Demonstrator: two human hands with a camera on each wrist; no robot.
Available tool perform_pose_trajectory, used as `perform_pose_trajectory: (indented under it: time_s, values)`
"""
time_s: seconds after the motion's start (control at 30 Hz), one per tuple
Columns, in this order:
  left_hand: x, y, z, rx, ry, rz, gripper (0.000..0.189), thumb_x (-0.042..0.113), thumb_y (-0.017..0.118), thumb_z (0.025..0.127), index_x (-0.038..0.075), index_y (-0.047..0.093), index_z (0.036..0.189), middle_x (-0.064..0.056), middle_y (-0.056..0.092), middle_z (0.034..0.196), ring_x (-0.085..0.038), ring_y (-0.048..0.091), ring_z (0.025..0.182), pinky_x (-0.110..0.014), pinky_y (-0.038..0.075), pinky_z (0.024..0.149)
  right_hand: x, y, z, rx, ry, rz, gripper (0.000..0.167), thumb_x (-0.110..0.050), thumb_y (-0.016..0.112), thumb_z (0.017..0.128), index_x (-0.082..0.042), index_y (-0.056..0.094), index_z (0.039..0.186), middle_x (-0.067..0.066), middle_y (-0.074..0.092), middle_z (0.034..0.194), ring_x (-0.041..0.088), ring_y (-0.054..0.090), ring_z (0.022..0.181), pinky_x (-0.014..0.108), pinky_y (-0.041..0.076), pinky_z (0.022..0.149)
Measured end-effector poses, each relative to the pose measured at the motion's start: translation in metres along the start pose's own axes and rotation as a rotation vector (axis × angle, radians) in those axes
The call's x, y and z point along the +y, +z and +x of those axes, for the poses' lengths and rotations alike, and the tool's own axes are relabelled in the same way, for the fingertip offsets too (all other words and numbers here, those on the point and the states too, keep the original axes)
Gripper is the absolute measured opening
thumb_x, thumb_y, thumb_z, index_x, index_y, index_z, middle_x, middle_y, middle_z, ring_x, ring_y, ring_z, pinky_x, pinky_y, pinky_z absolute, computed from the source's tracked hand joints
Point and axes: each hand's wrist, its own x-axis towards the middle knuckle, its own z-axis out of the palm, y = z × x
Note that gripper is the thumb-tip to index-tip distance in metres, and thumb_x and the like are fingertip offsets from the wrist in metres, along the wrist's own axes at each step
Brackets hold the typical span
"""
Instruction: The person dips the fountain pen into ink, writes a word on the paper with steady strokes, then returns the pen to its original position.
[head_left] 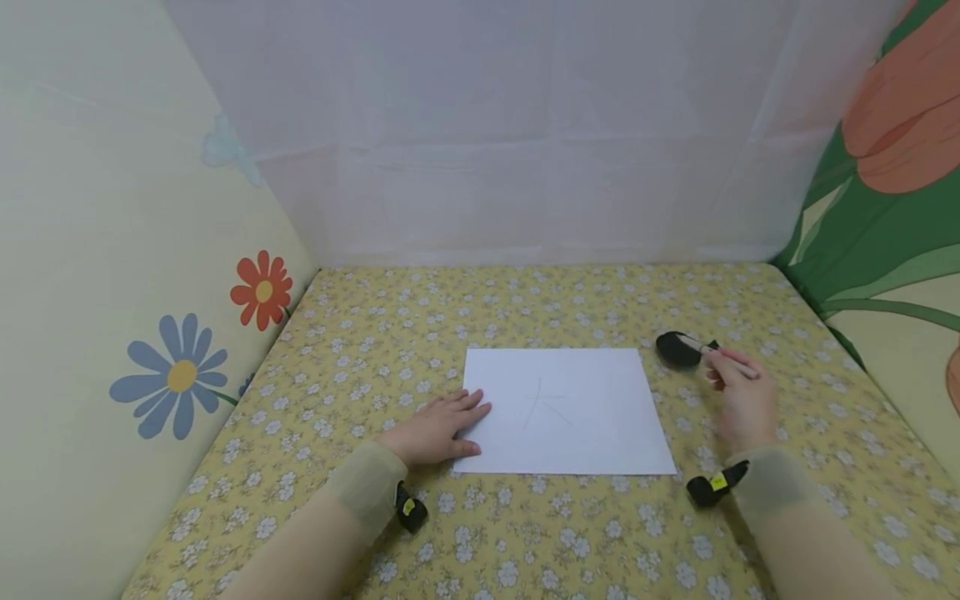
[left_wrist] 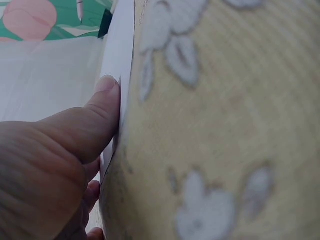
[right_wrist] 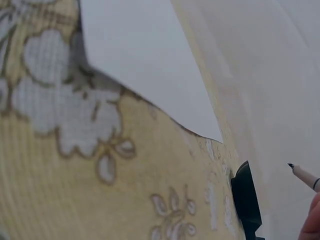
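A white sheet of paper (head_left: pixel 600 417) lies on the flowered cloth, with thin grey strokes (head_left: pixel 542 397) forming a character like 大. My left hand (head_left: pixel 438 427) rests on the sheet's left edge, fingers outstretched; the left wrist view shows its thumb (left_wrist: pixel 97 112) along that edge. To the right of the sheet, my right hand (head_left: pixel 742 400) pinches a slim, pale brush (head_left: pixel 697 344), its head over a small black dish (head_left: pixel 673 352). In the right wrist view the brush (right_wrist: pixel 304 176) has a dark pointed tip, raised beside the dark dish (right_wrist: pixel 245 197). The dish's contents cannot be made out.
Yellow flowered cloth (head_left: pixel 360 333) covers the table. A pale sheet (head_left: pixel 525 167) hangs at the back; patterned walls with flowers (head_left: pixel 180 375) stand at both sides. Black camera straps (head_left: pixel 411 508) sit on both wrists.
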Motion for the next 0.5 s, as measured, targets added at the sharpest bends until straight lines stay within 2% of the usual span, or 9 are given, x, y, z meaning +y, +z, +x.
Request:
perform_pose_trajectory:
  time_s: [0.17,0.5]
  values:
    - [0.000,0.000,0.000,-0.003,-0.005,0.000,0.071,0.048,0.053,0.095,0.020,0.023,0.154,-0.002,0.011,0.160,-0.024,0.007,0.147,-0.047,0.010,0.118,0.000,-0.004,0.003,0.041,0.009,0.040,0.043,-0.029,0.069,0.089,-0.007,0.059,0.125,0.004,0.065,0.109,0.014,0.057,0.089,0.023,0.046,0.075]
    - [0.001,-0.001,0.000,-0.003,-0.002,-0.004,0.071,0.047,0.054,0.096,0.019,0.024,0.154,-0.003,0.011,0.160,-0.025,0.007,0.147,-0.048,0.010,0.118,0.004,-0.004,0.011,0.153,0.033,0.229,0.042,-0.017,0.070,0.089,-0.005,0.058,0.127,0.007,0.064,0.110,0.015,0.060,0.088,0.019,0.051,0.067]
